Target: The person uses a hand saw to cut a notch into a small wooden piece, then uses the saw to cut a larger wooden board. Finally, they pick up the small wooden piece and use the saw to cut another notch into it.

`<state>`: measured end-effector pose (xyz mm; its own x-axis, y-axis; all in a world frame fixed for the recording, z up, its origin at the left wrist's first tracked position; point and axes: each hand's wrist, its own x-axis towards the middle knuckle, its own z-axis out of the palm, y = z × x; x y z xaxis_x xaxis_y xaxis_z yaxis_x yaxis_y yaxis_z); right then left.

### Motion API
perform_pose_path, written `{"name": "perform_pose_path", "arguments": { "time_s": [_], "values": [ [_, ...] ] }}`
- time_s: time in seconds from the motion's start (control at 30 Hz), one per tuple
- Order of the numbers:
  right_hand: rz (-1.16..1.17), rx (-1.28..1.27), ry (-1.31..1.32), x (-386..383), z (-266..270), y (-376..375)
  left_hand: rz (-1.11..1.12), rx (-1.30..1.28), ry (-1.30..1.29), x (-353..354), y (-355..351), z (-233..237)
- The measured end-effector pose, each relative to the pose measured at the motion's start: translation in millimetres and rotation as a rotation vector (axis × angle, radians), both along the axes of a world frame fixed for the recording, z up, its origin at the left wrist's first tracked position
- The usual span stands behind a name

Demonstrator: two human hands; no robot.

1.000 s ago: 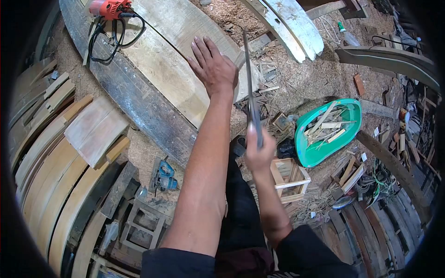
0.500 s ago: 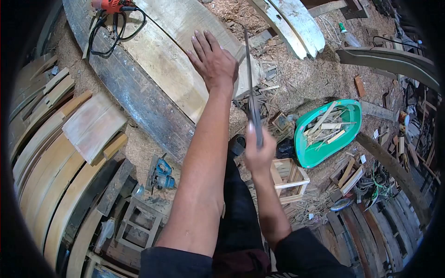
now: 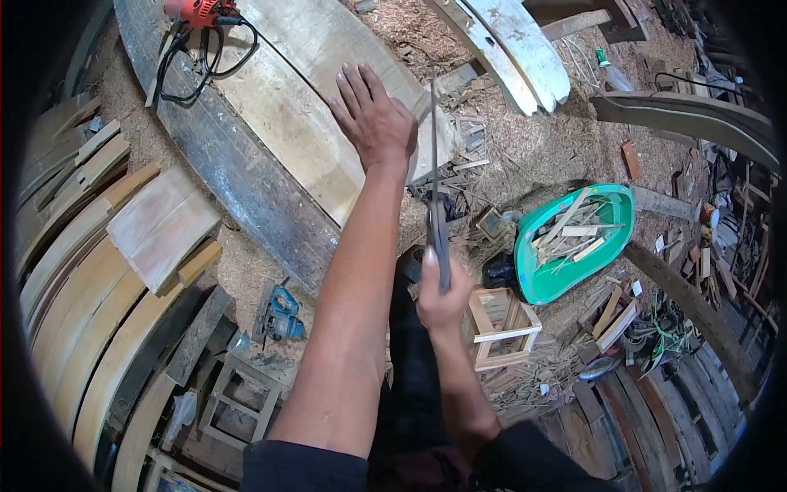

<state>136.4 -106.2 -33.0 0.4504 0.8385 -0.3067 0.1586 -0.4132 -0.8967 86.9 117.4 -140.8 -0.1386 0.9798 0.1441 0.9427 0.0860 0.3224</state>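
So, the left hand (image 3: 373,119) lies flat on the pale plank (image 3: 287,115), palm down, fingers spread, gripping nothing. The right hand (image 3: 443,299) sits nearer the body, fingers closed round the handle end of a long thin blade (image 3: 434,180). The blade's long axis runs near to far, with its tip just right of the left hand, by the plank's right edge; I can't tell if it touches the wood. The plank itself slants from far left to near right. A green tub (image 3: 525,275) of offcuts sits to the right, and an orange power tool (image 3: 193,10) at the far left. No readable labels.
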Motion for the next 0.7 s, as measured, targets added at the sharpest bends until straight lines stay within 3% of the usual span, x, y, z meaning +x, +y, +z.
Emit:
{"name": "perform_pose_path", "arguments": {
  "time_s": [0.1,0.2,0.27,0.37,0.53,0.7],
  "values": [
    [-0.082,0.001,0.010,1,-6,4,-0.001,-0.024,-0.001,-1,-5,2],
    [-0.003,0.054,-0.116,22,-23,97,0.006,-0.001,-0.034,0,-6,4],
    [-0.040,-0.046,-0.008,30,-18,136,0.003,-0.023,-0.032,-1,-9,6],
    [0.017,0.001,-0.058,25,-13,96,0.003,-0.032,-0.021,-1,-7,7],
    [-0.041,-0.077,0.069,14,23,23,0.009,-0.014,0.002,-1,-3,4],
    [-0.029,0.007,-0.015,26,-19,120,-0.010,-0.004,-0.020,-1,-7,6]
  ]
}}
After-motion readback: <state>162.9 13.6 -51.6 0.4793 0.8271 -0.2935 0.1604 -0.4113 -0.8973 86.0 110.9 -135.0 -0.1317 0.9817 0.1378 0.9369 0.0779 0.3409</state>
